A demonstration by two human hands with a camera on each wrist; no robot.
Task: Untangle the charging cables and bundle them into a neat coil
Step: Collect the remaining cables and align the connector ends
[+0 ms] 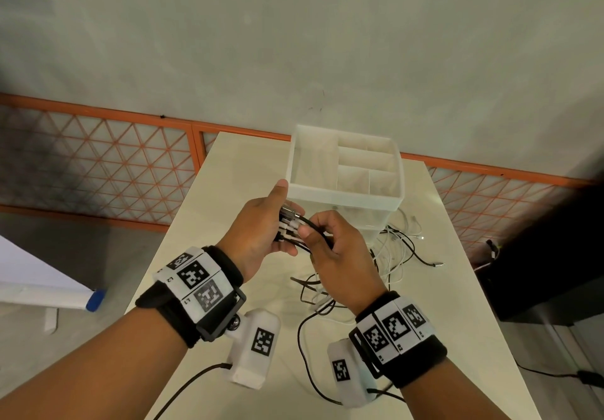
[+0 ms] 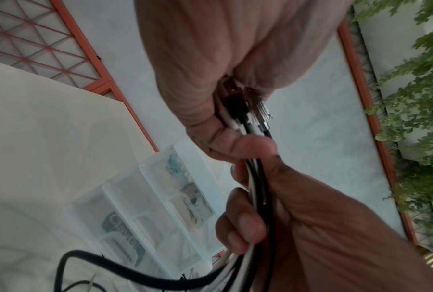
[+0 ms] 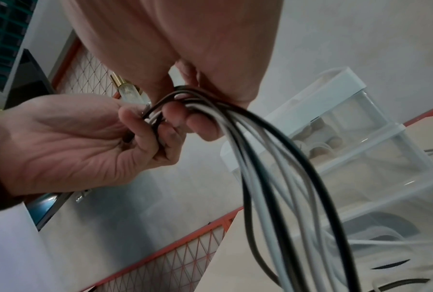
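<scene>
Several black and white charging cables (image 1: 385, 253) lie tangled on the table, and their plug ends (image 1: 289, 223) are gathered together above it. My left hand (image 1: 261, 230) grips those plug ends (image 2: 245, 110) side by side, thumb raised. My right hand (image 1: 330, 243) is curled round the same cables (image 3: 273, 150) just below the plugs, touching the left hand. From the right hand the strands hang in a loose bunch down to the table. The left hand (image 3: 90, 138) also shows in the right wrist view, and the right hand (image 2: 285, 207) in the left wrist view.
A white plastic drawer organiser (image 1: 346, 168) with an open divided top stands just behind my hands on the cream table (image 1: 441, 338). An orange mesh fence (image 1: 98, 158) runs behind the table. A dark cabinet (image 1: 555, 256) stands at the right.
</scene>
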